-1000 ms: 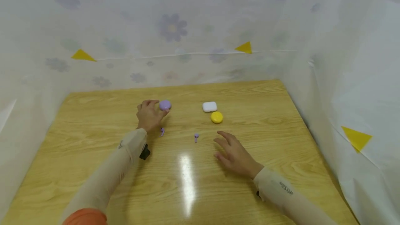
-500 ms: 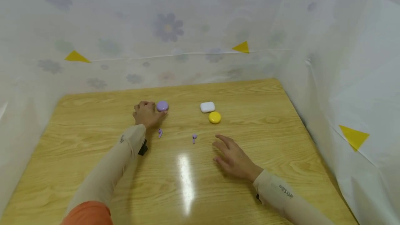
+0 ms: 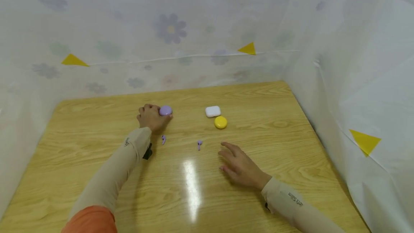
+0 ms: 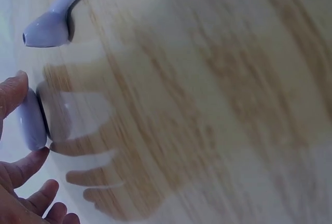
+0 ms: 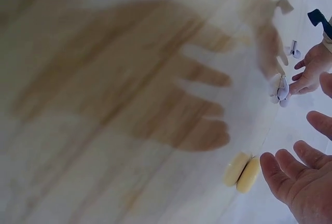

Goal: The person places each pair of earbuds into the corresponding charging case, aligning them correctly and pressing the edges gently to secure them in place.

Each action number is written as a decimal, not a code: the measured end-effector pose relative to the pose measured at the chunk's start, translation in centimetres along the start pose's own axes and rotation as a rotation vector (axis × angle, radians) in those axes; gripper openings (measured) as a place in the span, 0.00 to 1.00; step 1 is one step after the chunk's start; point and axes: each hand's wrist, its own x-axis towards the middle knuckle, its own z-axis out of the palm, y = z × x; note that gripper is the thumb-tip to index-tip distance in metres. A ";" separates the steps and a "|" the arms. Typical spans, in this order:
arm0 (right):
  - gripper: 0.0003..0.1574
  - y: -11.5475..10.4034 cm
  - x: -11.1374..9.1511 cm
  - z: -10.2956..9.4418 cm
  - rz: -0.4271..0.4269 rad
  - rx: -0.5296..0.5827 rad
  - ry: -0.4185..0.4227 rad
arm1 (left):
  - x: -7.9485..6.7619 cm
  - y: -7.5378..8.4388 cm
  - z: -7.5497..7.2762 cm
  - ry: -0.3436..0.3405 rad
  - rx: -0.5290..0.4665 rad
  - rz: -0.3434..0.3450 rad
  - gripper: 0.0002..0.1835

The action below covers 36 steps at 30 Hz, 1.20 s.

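Note:
My left hand (image 3: 151, 117) pinches a round purple earbud case (image 3: 165, 110) at the back left of the table. In the left wrist view the thumb and a fingertip meet opposite edges of the case (image 4: 32, 123), while the other fingers hang loosely curled. One purple earbud (image 3: 164, 139) lies just in front of that hand, and a second purple earbud (image 3: 199, 145) rests farther right. My right hand (image 3: 242, 166) hovers over the table with fingers spread and holds nothing. Beyond it lies a round yellow case (image 3: 220, 122), close against a white earbud case (image 3: 212, 111).
The wood-grain table (image 3: 258, 211) reaches back to a flower-patterned sheet (image 3: 129, 28), and another white sheet (image 3: 372, 82) hangs along its right side. Yellow triangles of tape (image 3: 365, 142) mark the sheets. A bright reflection streaks the table's middle.
The left thumb and fingers have closed in on the purple case, which had a small gap beside the fingers before. The right hand stays nearly where it was. The head view has shifted slightly.

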 end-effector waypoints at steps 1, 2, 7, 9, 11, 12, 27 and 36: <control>0.24 0.0 0.0 0.0 0.000 0.002 -0.005 | 0.0 0.0 0.0 0.000 -0.002 0.001 0.35; 0.24 -0.1 0.0 0.0 0.003 0.005 -0.013 | 0.0 -0.1 0.1 -0.001 -0.003 0.003 0.35; 0.25 -0.4 0.0 0.0 0.019 0.012 -0.045 | 0.2 -0.3 0.1 -0.007 -0.008 0.025 0.34; 0.24 -0.4 0.0 0.0 0.018 0.014 -0.045 | 0.1 -0.3 0.0 -0.012 -0.007 0.032 0.34; 0.25 -0.4 -0.1 0.1 0.020 0.015 -0.045 | -0.1 -0.3 -0.1 -0.016 -0.009 0.040 0.34; 0.25 -0.4 -0.1 0.2 0.021 0.015 -0.046 | -0.2 -0.4 -0.1 -0.015 -0.011 0.044 0.34; 0.25 -0.4 0.0 0.0 0.011 -0.004 -0.054 | -2.7 -0.9 -0.9 0.073 -0.042 0.162 0.30; 0.27 -0.1 0.8 -0.4 -0.037 -0.006 0.002 | -5.1 -1.0 -1.1 0.188 -0.085 0.302 0.30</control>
